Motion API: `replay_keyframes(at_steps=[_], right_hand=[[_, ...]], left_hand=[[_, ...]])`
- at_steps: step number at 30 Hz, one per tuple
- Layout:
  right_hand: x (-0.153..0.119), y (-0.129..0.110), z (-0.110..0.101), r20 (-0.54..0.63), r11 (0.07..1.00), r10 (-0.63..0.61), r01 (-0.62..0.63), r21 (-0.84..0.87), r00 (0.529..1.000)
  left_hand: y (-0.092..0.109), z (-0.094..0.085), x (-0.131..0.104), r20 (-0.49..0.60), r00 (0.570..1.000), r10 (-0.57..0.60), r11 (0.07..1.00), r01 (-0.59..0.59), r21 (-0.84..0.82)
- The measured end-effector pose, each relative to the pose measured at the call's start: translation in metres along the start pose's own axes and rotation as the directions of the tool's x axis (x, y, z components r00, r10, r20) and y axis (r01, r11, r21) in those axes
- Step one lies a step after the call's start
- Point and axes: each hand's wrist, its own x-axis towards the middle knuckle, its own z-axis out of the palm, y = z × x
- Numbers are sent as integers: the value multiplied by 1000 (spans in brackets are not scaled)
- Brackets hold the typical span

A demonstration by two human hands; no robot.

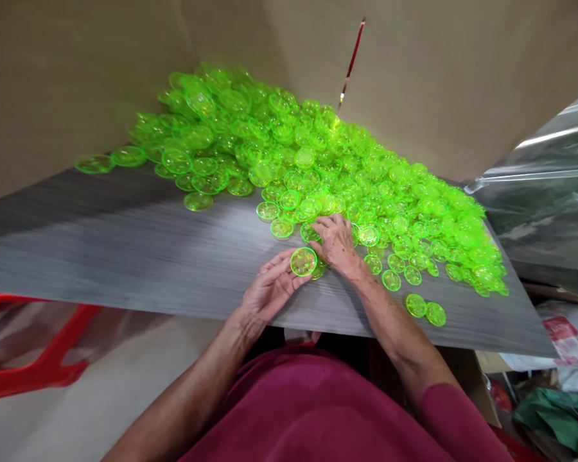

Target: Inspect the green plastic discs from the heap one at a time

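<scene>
My left hand (pixel 272 282) holds a round, see-through neon-green plastic disc (pixel 303 262) between thumb and fingers, just above the table's near edge. Close beside it, my right hand (pixel 336 242) reaches palm down over the front of a big pile of the same green discs (pixel 279 141). Its fingers are bent onto discs at the pile's edge; whether they grip one is hidden. Another disc (pixel 318 269) lies partly behind the held one. A few loose discs (pixel 416 305) lie to the right of my right forearm.
The grey wood-grain table (pixel 125 256) is backed by tall brown boards (pixel 414 77). A thin red strip (pixel 354 54) shows on the back board. At left stands a red plastic chair (pixel 38 378). Plastic-wrapped goods (pixel 553 179) and bags (pixel 573 340) crowd the right side.
</scene>
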Motion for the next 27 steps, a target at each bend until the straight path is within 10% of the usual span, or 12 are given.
replay_keyframes(at_steps=[7, 13, 22, 27], right_hand=[[-41, 12, -19, -210, 979, -6, 48, 197, 978], [-98, 10, -34, -33, 752, 69, -30, 658, 997], [-101, -4, -25, -44, 727, 110, -50, 685, 993], [-110, -18, -10, -130, 538, 264, -34, 842, 956]], left_hand=[[1, -4, 4, -19, 993, 115, 993, -116, -25], [-6, 2, 3, 26, 994, 109, 994, -110, 28], [-29, 1, -7, 190, 925, 329, 759, -379, 530], [-37, 5, -11, 181, 931, 316, 780, -364, 510]])
